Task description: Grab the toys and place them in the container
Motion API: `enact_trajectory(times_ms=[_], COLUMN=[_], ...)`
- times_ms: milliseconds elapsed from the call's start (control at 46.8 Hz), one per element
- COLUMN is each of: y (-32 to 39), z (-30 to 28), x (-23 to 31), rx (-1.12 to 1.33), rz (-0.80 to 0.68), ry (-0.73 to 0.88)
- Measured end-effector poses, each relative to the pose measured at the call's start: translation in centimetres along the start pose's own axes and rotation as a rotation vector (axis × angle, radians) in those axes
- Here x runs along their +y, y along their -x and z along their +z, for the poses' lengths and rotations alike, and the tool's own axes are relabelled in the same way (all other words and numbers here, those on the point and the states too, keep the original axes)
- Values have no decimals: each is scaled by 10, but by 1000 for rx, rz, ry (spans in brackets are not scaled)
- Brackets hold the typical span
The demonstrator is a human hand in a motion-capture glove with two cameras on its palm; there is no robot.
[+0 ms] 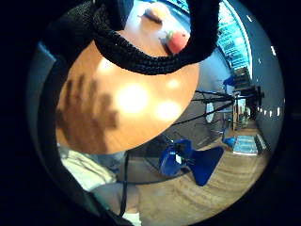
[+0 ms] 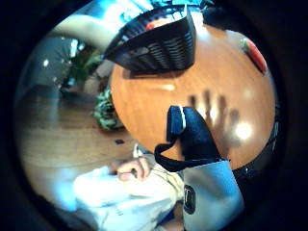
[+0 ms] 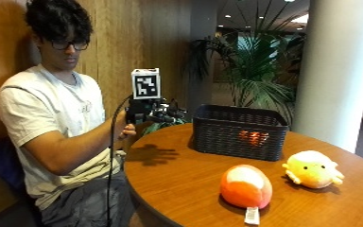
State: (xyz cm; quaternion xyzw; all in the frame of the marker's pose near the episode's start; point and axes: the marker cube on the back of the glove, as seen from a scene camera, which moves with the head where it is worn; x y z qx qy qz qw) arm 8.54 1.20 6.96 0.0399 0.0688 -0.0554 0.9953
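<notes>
My gloved right hand (image 3: 153,115) hovers above the near left part of the round wooden table (image 3: 181,175), fingers spread and holding nothing; its shadow falls on the wood beneath. A black woven basket (image 3: 239,131) stands at the back of the table, with something orange showing through its side. An orange and white plush toy (image 3: 246,187) lies near the front edge. A yellow plush toy (image 3: 312,169) lies to its right. The thumb side palm view shows the basket (image 2: 154,43) and the orange toy (image 2: 255,54) across the table. The orange toy (image 1: 178,41) also shows in the little finger side view.
A wood-panelled wall runs along the left behind the seated person. A large plant (image 3: 257,71) and a white pillar (image 3: 345,71) stand behind the table. Blue chairs (image 1: 188,162) stand on the floor beyond the table's edge. The bare hand (image 2: 132,169) rests in the lap.
</notes>
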Motion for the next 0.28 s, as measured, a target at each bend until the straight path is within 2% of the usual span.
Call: enact_trajectory(times_ms=[278], y=[11], z=[-8], x=[-2], rx=[-154], rz=[18], ry=[-22])
